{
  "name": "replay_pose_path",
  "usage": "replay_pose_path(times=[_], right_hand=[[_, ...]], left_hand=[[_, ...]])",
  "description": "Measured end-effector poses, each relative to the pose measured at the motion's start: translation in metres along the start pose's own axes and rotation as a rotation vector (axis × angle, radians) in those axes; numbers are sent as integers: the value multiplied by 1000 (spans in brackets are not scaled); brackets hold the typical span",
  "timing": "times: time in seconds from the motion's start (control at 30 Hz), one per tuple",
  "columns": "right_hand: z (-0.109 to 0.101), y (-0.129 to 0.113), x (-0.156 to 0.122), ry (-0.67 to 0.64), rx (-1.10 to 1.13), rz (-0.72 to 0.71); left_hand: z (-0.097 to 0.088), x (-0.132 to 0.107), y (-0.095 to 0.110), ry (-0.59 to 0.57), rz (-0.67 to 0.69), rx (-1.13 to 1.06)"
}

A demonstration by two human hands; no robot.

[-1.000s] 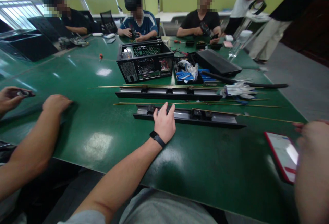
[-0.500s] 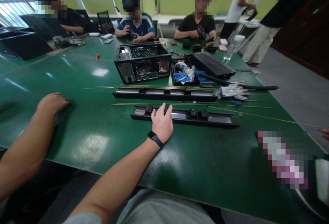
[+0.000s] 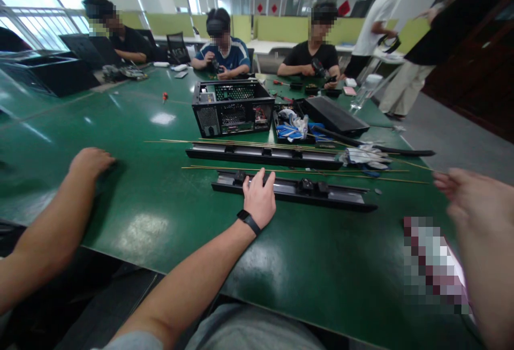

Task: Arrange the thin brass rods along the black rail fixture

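Note:
My left hand (image 3: 260, 200), with a dark band on its wrist, grips the nearer black rail (image 3: 281, 192) around one of its black blocks. More black blocks (image 3: 305, 185) sit along this rail's metal channel. At the right, my right hand (image 3: 466, 189) pinches the end of a thin brass-coloured rod (image 3: 413, 165), which slants away leftward over the white gloves (image 3: 367, 154). Other thin rods (image 3: 385, 180) lie between the nearer rail and a second black rail (image 3: 263, 156) behind it. My fingertips partly hide the block under the left hand.
A co-worker's hand (image 3: 91, 161) rests on the green table (image 3: 140, 269) at left. Behind the rails stand an open computer case (image 3: 233, 112), a tray of gloves (image 3: 292, 125) and a black panel (image 3: 335, 114). A blurred pinkish item (image 3: 433, 269) lies right. People sit opposite.
My right hand has come in from the right edge, carrying the rod upward and away from me. My left hand stays on the nearer rail. The view has tilted up slightly.

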State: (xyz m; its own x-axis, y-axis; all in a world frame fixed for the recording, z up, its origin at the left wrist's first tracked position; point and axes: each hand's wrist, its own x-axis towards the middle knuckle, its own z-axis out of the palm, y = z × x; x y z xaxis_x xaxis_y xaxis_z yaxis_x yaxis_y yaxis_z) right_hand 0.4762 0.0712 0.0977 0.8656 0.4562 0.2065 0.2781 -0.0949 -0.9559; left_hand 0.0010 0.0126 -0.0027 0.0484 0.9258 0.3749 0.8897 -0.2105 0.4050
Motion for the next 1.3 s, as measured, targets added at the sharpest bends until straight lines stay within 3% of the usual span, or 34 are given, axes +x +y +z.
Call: replay_pose_path(times=[0.07,0.2,0.37,0.53,0.87,1.07,1.3], right_hand=[[27,-24,-44,-55,146,139],[73,-55,-118,-239,272,169],[120,-49,-167,-434,255,193],[145,-43,-199,-584,178,150],[152,-55,-213,-731,-201,-151],[140,-71,-227,-646,-826,-741],[127,-84,-244,-654,-1027,-1005]], left_hand=[[0,0,0,3,1,0],[0,0,1,12,5,1],[-1,0,2,1,6,0],[-2,0,2,-11,9,1],[-4,1,4,-54,-2,0],[-6,2,5,-62,0,25],[-5,1,5,-64,-7,20]])
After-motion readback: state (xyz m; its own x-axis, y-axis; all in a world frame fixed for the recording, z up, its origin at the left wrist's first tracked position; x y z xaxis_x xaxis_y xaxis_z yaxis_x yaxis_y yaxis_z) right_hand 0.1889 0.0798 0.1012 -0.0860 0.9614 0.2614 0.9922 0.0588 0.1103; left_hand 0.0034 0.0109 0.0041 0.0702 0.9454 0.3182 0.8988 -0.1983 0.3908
